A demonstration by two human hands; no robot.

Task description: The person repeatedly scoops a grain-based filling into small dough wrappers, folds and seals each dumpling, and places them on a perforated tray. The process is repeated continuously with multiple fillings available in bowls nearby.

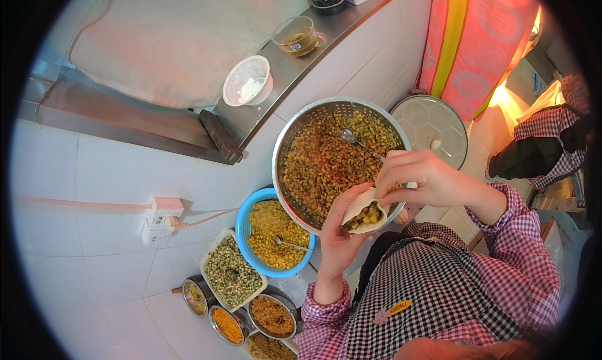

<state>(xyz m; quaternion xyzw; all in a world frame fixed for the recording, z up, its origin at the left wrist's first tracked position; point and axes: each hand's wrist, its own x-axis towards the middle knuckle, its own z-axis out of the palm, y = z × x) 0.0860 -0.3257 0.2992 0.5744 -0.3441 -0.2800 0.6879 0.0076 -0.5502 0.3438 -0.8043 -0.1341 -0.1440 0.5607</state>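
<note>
A round dough wrapper (358, 204) with chopped filling (369, 215) inside rests in my left hand (339, 237), folded partway up around the filling. My right hand (418, 174) pinches the wrapper's upper right edge between thumb and fingers. Both hands are over the near rim of a large perforated metal colander (278, 172) heaped with brown and green chopped filling (324, 167). A metal spoon (347, 134) lies in that filling, its handle running towards my right hand.
Left of the colander are a blue plastic basket (242, 223) of yellow filling, a rectangular tub (234, 270) and several metal containers (227, 324). A round tray (430, 120) holds one small dough piece (435, 144). A plastic bowl (247, 81) and glass cup (295, 36) stand on the ledge. Another person (536, 139) is at right.
</note>
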